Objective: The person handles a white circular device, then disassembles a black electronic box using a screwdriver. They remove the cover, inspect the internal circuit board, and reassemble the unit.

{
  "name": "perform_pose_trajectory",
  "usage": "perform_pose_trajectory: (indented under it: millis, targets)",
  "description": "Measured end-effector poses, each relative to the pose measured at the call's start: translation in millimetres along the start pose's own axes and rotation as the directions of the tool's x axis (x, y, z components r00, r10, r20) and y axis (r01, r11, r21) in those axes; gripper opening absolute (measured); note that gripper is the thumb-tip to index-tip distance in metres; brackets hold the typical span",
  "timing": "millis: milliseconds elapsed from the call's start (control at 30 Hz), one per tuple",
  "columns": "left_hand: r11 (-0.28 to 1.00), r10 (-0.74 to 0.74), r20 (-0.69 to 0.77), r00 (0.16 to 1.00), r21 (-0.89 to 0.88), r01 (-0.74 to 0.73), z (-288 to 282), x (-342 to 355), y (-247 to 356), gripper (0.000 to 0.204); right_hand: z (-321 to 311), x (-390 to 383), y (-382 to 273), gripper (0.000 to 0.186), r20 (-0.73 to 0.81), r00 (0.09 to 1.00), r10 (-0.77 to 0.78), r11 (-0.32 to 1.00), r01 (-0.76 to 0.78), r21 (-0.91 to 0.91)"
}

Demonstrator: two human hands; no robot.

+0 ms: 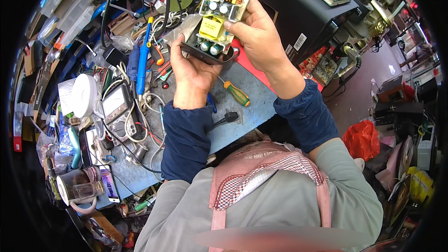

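Observation:
A power supply circuit board with a yellow transformer, coils and several capacitors is held up over the bench. My right hand pinches its right edge, thumb on the component side. Beneath its lower end sits a black plastic case, cradled from below by my left hand, with the thumb up along its left side. How far the board sits inside the case cannot be told. A screwdriver with a green and orange handle lies on the blue mat below my hands, near a black plug.
Left of my hands are a blue soldering iron, tangled cables, a multimeter and a white spool. A glass mug and a phone stand at the bench's lower left. A large black box rises behind my right hand.

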State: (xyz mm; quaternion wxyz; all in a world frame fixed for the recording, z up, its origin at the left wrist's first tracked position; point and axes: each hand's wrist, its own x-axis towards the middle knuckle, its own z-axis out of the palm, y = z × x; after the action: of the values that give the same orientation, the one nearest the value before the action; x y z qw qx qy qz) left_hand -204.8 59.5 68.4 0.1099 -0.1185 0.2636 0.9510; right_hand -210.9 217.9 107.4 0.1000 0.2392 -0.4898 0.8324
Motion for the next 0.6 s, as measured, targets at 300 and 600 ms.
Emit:
perform_pose_trajectory:
  millis: [300, 600]
  targets:
    - [0.998, 0.039, 0.055, 0.998, 0.047, -0.042, 7, -8, -4, 0.068, 2, -8, -3, 0.092, 0.082, 0.996, 0.019, 0.989, -0.006, -0.148]
    - [0.995, 0.086, 0.081, 0.993, 0.034, -0.089, 0, 0, 2, 0.074, -7, 13, -45, 0.076, -0.021, 0.994, 0.105, 0.985, -0.106, -0.137]
